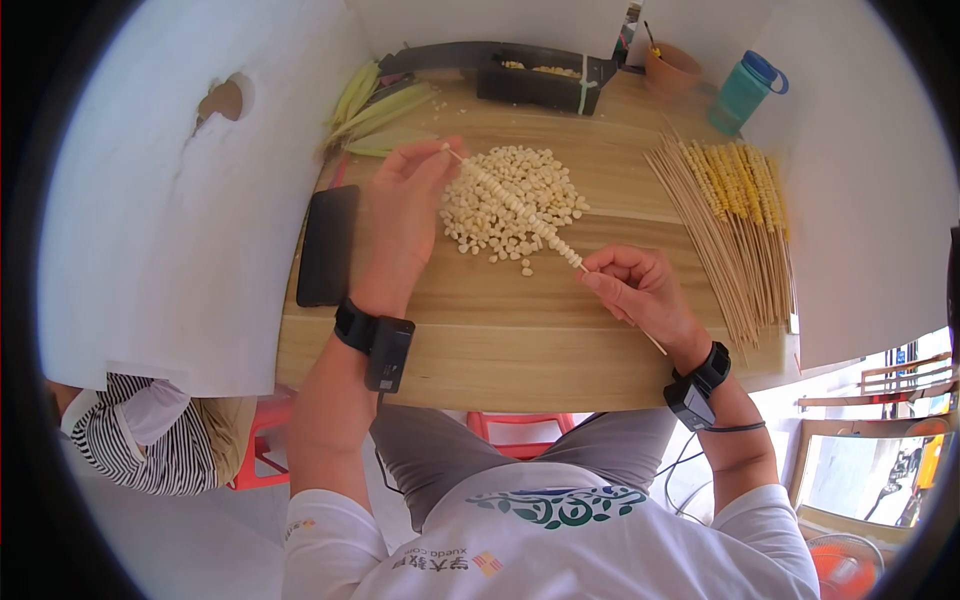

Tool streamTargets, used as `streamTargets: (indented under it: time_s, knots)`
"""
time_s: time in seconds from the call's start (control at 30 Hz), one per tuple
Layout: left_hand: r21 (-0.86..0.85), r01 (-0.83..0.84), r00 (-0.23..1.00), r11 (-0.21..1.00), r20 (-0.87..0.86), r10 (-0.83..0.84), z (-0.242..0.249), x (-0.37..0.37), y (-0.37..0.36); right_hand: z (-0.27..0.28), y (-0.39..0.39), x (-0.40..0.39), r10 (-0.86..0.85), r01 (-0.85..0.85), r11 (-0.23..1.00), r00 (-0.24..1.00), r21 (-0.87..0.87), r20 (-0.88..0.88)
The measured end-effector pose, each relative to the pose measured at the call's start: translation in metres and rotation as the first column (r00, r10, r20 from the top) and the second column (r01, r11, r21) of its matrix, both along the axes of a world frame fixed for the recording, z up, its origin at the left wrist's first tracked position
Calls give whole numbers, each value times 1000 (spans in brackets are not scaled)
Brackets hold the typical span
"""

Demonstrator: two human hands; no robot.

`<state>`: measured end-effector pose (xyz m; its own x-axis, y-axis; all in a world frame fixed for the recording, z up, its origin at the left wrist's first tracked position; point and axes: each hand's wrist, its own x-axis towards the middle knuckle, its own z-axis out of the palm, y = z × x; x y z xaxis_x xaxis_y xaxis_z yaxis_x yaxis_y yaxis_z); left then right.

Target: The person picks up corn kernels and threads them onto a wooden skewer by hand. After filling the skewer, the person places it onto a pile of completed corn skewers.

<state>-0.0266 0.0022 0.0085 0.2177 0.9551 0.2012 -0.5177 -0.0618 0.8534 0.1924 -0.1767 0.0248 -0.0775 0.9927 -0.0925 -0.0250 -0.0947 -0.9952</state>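
Note:
A thin wooden skewer (654,343) runs diagonally over the table, threaded along much of its length with pale corn kernels (515,207). My right hand (640,290) pinches its bare lower part, just below the threaded row. At the upper tip, the fingers of my left hand (410,185) are closed on a single pale corn kernel (446,148). Beneath the skewer lies a loose pile of corn kernels (480,215), with a few strays at its near edge.
Right, bare skewers (705,240) lie beside skewers loaded with yellow kernels (735,180). Behind are a black tray (535,95), a clay bowl (672,70) and a teal bottle (742,95). Left are corn husks (385,108) and a black phone (328,245). Another person's striped sleeve (150,440) shows lower left.

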Motion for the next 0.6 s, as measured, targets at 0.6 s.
streamTargets:
  time_s: [0.6]
  knots:
    - [-85,81,987,993,144,-68,-4,3,-2,-3,0,1,5,-5,1000,1000,9,-5]
